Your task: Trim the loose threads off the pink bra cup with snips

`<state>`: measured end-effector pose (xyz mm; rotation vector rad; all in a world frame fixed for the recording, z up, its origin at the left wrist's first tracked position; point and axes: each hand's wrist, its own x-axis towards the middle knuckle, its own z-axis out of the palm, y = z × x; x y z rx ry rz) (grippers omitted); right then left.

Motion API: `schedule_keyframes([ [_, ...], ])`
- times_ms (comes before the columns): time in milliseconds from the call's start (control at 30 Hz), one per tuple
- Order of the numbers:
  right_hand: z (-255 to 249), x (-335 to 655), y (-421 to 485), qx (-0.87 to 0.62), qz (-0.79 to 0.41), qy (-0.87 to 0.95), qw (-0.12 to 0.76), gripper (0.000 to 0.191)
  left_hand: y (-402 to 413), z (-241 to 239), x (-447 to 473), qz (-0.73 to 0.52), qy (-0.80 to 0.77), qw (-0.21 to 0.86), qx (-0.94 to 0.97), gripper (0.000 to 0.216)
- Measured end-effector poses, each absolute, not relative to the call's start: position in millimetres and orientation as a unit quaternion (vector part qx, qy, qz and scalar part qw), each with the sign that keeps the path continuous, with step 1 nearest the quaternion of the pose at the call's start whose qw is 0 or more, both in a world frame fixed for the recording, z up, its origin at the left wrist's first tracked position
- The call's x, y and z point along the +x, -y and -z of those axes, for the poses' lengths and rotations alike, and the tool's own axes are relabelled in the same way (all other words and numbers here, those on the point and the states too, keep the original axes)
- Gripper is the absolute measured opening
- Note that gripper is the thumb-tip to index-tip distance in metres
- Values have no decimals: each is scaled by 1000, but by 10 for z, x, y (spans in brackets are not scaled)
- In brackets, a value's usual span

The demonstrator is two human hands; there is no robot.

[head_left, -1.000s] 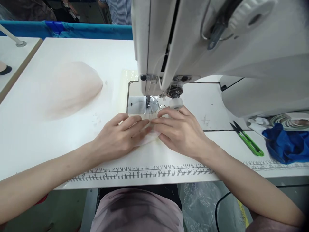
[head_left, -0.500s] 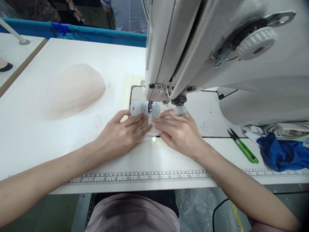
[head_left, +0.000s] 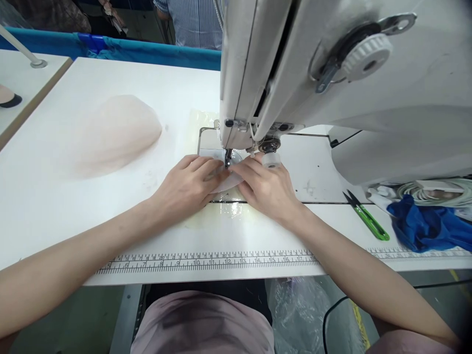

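A small piece of thin, whitish sheer fabric (head_left: 229,183) lies at the presser foot (head_left: 227,158) of a sewing machine (head_left: 245,73). From the left, my left hand (head_left: 191,183) holds its edge with fingers bent and close together, fingertips beside the foot. On the other side my right hand (head_left: 266,189) grips the fabric, its thumb tucked below and its fingers partly behind a white knob (head_left: 272,160). Both hands rest low over the machine bed, and the fabric's near edge curves between them. Just where the fabric meets the needle is hidden.
A pale, sheer cup-shaped piece (head_left: 121,132) lies on the white table (head_left: 73,211) to the left. Green thread snips (head_left: 368,216) and a blue cloth (head_left: 431,223) sit at the right. A printed ruler (head_left: 214,261) runs along the front edge. A person in a striped shirt (head_left: 193,22) stands beyond.
Both hands have moved slightly away from my body, closer around the presser foot, with the fabric between them. My left fingers have drawn together. The view has shifted a little.
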<state>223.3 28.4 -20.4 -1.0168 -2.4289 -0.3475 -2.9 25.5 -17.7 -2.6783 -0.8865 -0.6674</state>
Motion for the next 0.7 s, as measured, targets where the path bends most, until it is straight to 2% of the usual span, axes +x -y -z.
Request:
schedule_keyframes([
  [167,175,2296,-216,-334,110,894,277,20,-96,137,-30,221,297,109,-922,30],
  [467,126,2323,-177,-283,115,912,274,22,11,100,-75,181,287,131,-931,33],
  [700,135,2299,-262,-359,-1,875,324,21,-291,82,-54,212,369,-24,-905,34],
])
